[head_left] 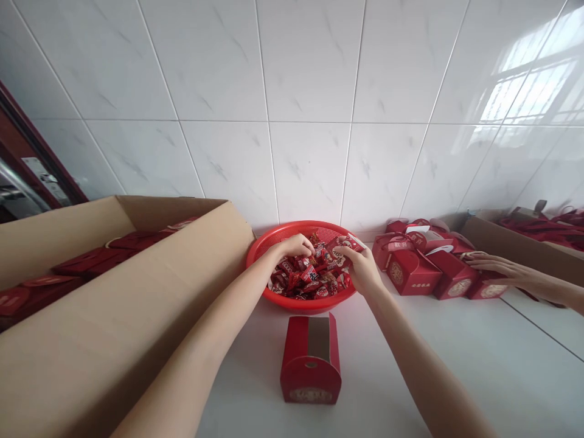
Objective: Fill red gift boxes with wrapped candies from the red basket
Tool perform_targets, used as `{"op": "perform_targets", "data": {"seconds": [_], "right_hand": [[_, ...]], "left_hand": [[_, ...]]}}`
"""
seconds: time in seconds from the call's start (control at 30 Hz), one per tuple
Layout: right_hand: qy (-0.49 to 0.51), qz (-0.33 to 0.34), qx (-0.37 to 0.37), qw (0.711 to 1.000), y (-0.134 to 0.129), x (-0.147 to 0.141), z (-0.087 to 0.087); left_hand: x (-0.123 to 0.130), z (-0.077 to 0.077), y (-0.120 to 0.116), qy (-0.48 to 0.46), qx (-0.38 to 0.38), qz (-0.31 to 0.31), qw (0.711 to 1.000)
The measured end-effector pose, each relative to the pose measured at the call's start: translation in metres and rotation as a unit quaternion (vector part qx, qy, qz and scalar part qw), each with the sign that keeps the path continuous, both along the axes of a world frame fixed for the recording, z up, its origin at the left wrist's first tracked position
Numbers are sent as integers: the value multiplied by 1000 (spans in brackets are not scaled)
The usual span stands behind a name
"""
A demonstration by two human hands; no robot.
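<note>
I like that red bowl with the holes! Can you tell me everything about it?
The red basket is round and looks like plastic, with a smooth rim and a wall full of small holes like a strainer. It sits upright on the white floor, against the tiled wall, beside the big cardboard box. It is filled with little red-wrapped sweets. The left hand and right hand both reach into it, fingers among the sweets. A small red gift box stands just in front.

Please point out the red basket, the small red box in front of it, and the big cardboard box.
red basket (pixel 278 234), head view, back rim.
small red box (pixel 296 365), head view, left side.
cardboard box (pixel 137 316), head view, near wall.
</note>
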State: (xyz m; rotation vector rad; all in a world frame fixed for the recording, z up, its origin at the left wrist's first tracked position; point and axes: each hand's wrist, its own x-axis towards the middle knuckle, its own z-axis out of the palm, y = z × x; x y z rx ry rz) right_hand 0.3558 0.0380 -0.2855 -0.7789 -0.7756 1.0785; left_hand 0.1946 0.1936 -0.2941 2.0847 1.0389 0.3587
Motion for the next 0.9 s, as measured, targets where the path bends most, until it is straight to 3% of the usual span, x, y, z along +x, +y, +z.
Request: {"op": "perform_targets", "data": {"seconds": [0.27, 0.53, 0.77, 0.9], "right_hand": [[0, 8, 8, 1000, 0, 1, 0], [12, 6, 7, 1000, 1, 0, -1], [22, -5, 4, 1000, 2, 1, -1], [30, 28, 0, 999, 2, 2, 0]], "left_hand": [[-4, 9, 1, -79, 33, 54, 995], [0, 19, -6, -157, 10, 48, 986], [9, 34, -30, -308, 14, 51, 950], [19, 35, -52, -343, 38, 60, 937]]}}
